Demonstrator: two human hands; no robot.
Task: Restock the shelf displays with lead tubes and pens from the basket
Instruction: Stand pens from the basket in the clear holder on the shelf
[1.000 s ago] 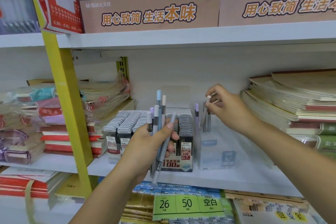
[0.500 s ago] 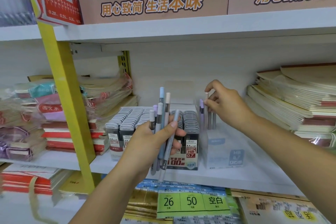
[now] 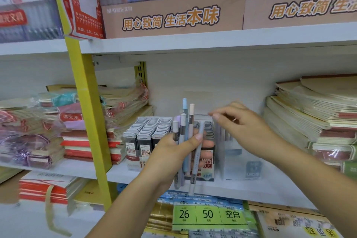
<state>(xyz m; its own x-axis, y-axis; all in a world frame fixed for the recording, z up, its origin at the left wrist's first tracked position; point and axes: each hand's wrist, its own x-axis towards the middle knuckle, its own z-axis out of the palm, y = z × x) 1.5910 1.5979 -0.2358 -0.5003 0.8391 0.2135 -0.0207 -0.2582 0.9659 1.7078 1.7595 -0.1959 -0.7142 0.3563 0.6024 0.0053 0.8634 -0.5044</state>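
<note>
Pens: a bundle of pastel pens (image 3: 185,121) stands upright in my left hand (image 3: 172,152), in front of the shelf display, caps up.
Left hand: fingers and thumb curled round the bundle, one grey pen slanting loose under my thumb.
Right hand: my right hand (image 3: 245,125) hangs just beside the bundle's tops, fingers loosely extended and, as far as I can see, holding nothing.
Display: the clear pen box (image 3: 233,156) sits on the shelf (image 3: 251,187) just right of the rows of lead tubes (image 3: 150,129); a few pens seem to stand at its back.
Step in hand: I judge it is picking the next pen off the bundle.
Doing it well: pinch one cap only, lift straight up so the neighbours stay put, then stand it tip down against those already in the box.
Risk: the slanting grey pen may slip out.
Hard to make out: my right fingertips (image 3: 215,116) are smeared by blur, the box's contents are hazy, and the basket is not in view.
</note>
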